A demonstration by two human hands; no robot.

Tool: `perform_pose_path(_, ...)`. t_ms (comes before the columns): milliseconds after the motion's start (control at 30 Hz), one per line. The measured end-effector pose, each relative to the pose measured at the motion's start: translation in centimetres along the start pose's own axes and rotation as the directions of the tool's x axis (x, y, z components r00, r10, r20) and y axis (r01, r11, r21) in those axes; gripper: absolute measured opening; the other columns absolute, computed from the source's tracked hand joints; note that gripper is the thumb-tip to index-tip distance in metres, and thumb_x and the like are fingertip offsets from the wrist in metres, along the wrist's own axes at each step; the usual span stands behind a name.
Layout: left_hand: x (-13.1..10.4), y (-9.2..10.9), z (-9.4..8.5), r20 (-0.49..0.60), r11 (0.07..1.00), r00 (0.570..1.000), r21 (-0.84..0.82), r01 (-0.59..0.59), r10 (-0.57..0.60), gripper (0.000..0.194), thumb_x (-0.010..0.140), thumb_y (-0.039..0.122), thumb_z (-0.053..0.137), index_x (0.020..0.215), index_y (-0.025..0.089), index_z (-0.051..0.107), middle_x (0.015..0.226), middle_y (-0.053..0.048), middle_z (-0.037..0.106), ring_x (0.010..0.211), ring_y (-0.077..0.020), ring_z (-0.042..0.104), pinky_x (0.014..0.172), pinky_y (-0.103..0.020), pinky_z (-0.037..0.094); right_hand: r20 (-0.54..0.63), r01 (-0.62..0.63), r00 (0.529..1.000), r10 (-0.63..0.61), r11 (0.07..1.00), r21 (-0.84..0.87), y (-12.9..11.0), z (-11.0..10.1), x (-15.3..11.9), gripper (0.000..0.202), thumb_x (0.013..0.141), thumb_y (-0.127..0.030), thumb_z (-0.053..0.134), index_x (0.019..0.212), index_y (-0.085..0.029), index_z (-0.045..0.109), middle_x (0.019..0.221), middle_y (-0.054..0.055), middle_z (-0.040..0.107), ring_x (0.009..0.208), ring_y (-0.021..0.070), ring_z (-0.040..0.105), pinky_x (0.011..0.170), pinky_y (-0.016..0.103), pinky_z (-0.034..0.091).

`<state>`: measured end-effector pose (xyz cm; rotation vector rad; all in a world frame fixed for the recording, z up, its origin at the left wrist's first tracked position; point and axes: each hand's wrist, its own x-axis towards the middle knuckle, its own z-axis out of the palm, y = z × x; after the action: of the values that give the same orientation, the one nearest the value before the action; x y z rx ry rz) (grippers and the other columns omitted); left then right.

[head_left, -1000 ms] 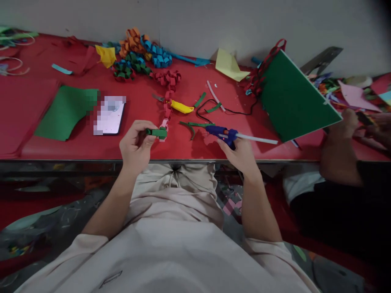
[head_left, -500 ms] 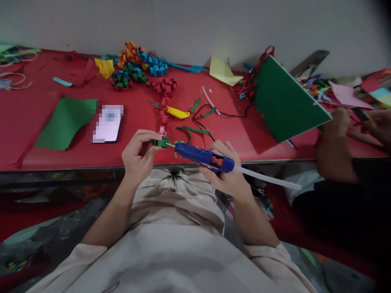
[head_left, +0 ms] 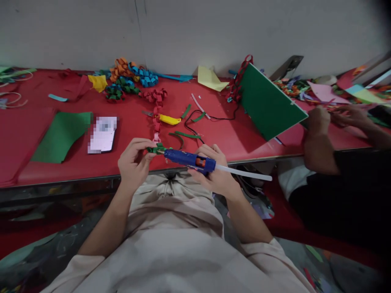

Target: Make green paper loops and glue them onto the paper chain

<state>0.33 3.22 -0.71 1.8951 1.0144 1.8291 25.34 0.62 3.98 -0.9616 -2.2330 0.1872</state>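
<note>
My left hand [head_left: 134, 162] pinches a small green paper strip [head_left: 155, 149] at the near end of a paper chain [head_left: 157, 126], whose links run from pink to red away from me. My right hand [head_left: 215, 169] is wrapped around a blue hot glue gun [head_left: 186, 158]. Its nozzle points left and meets the green paper; whether glue is coming out cannot be seen. A white glue stick [head_left: 244, 173] sticks out of the gun's rear. Beyond the gun lie loose green strips [head_left: 187, 135] and a yellow-handled cutter [head_left: 169, 119].
A phone [head_left: 102, 135] and a green sheet [head_left: 61, 138] lie left on the red table [head_left: 128, 108]. Coiled paper chains [head_left: 134, 75] sit at the back. A green board [head_left: 265, 101] stands tilted to the right, beside a co-worker's hands [head_left: 320, 122]. A black cord [head_left: 220, 118] crosses the table.
The glue gun's nozzle has shifted slightly and now overlaps the green paper more. The whole view has turned a little to the right. Both hands keep their holds.
</note>
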Motion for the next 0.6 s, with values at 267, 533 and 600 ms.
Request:
perform_pose_path(267,-0.05,0.29,-0.08,0.022,1.0,1.0,0.011,0.022,-0.022,0.021,0.093,0.041,0.072,0.1,0.021,0.074,0.098,-0.009,0.073,0.092,-0.0189,0.068,0.083,-0.033,0.056,-0.053,0.011,0.999,-0.011,1.0,0.0,0.38,0.86,-0.59,0.031,0.098,-0.043,0.058,0.077,-0.023,0.049,0.071,0.0,0.055,0.062,0.0164,0.042,0.067,0.036,0.031)
perform_pose_path(533,0.14,0.22,0.22,0.024,1.0,0.999,0.008,0.025,-0.026,0.021,0.091,0.041,0.073,0.099,0.021,0.075,0.095,-0.008,0.072,0.091,-0.0189,0.068,0.083,-0.033,0.056,-0.049,-0.008,0.999,0.007,1.0,-0.024,0.6,0.8,-0.85,0.038,0.099,-0.046,0.055,0.071,-0.023,0.046,0.064,-0.001,0.05,0.058,0.0164,0.042,0.064,0.036,0.029)
perform_pose_path(600,0.18,0.22,0.25,0.024,1.0,0.999,0.019,0.025,-0.025,0.021,0.09,0.041,0.074,0.098,0.022,0.075,0.095,-0.007,0.072,0.09,-0.0185,0.068,0.082,-0.032,0.056,-0.051,-0.009,0.999,0.007,0.999,-0.035,0.62,0.68,-0.95,0.037,0.1,-0.047,0.054,0.072,-0.023,0.048,0.066,-0.001,0.053,0.059,0.0164,0.044,0.066,0.036,0.03)
